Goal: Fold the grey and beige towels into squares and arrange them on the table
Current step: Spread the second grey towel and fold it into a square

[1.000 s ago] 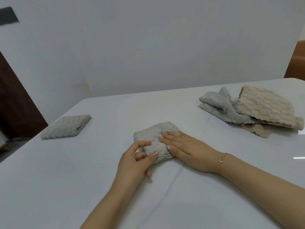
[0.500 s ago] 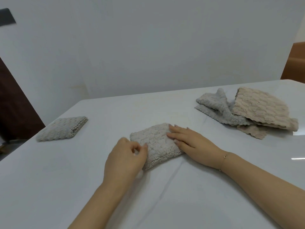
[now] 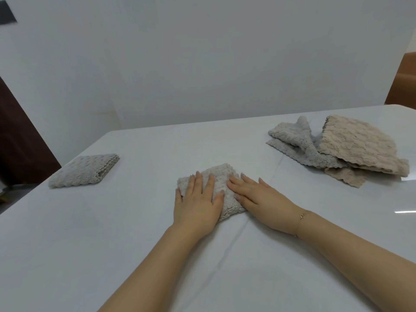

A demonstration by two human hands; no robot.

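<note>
A folded grey towel [image 3: 221, 176] lies as a small square in the middle of the white table [image 3: 157, 233]. My left hand [image 3: 198, 202] lies flat on its left half with fingers straight. My right hand [image 3: 261, 197] presses flat on its right half, fingers spread. A second folded grey towel [image 3: 84, 171] rests at the table's far left. At the far right sits a loose pile: an unfolded grey towel [image 3: 297, 143] partly under an unfolded beige towel [image 3: 358, 145].
A pale wall stands behind the table. A dark brown door or panel [image 3: 20, 143] is at the left, and a brown piece of furniture [image 3: 405, 82] shows at the right edge.
My left hand has let go of the towel's near corner and opened flat onto its left half. My right hand stays pressed on the right half.
</note>
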